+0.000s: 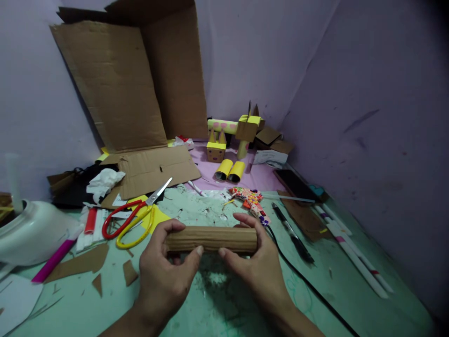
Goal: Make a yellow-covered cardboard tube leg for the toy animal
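Both of my hands hold a rolled tube of brown corrugated cardboard level above the green work surface. My left hand grips its left end, thumb on the near side and fingers curled over the top. My right hand wraps its right end in the same way. The two thumbs nearly meet at the tube's middle.
Scissors with red and yellow handles lie left of the tube. A black cable, a dark knife and white sticks lie to the right. Large cardboard sheets lean on the wall; yellow cardboard figures stand behind. A white vessel sits far left.
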The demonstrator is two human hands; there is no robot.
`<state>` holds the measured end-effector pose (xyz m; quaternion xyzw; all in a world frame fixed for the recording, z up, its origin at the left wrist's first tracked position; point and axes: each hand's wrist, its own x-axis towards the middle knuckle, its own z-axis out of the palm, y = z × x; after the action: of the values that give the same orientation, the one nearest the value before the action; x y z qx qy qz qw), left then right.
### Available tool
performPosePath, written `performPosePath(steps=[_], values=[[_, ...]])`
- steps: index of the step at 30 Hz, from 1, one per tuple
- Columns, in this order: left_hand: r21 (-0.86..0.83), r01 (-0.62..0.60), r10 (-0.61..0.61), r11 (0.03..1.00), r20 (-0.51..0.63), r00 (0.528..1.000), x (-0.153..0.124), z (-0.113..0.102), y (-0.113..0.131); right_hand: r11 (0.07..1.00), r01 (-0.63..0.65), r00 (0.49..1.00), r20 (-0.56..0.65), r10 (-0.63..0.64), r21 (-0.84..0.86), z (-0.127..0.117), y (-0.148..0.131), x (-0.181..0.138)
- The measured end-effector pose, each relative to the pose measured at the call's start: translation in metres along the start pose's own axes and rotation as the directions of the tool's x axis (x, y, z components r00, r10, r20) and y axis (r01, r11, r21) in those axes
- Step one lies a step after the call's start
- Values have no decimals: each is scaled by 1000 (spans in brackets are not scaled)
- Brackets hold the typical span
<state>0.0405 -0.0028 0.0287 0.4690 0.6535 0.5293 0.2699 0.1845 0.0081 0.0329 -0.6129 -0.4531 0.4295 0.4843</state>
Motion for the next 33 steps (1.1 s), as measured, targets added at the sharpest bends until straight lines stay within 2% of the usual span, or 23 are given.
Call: performPosePath(steps=[3,5,8,11,14,19,24,28,33], values=[[-11,29,-29,1000,20,999,2,0,3,1000,5,1000,29,-5,2,-3,3,3],[-76,66,-57,995,119,991,6,-2,4,1000,-11,998,63,11,11,-9,7,8],[-237,203,-127,950,300,945,14,-6,3,997,-45,996,76,41,61,-18,12,18],[-333,291,-151,897,389,909,21,-10,-3,984,-61,993,112,43,167,-26,18,25],[-368,295,-146,882,382,913,24,-12,-8,952,-87,989,139,48,293,-32,22,28],[-391,317,-162,864,379,911,26,-12,-9,922,-92,995,68,72,377,-39,24,30],[-379,295,-188,877,294,937,28,-9,-10,928,-70,997,46,57,367,-39,21,27],[-392,282,-185,876,267,946,29,-8,-12,944,-39,998,52,23,328,-38,21,25],[-384,273,-195,882,230,953,29,-8,-11,941,-47,994,113,9,335,-43,20,27]])
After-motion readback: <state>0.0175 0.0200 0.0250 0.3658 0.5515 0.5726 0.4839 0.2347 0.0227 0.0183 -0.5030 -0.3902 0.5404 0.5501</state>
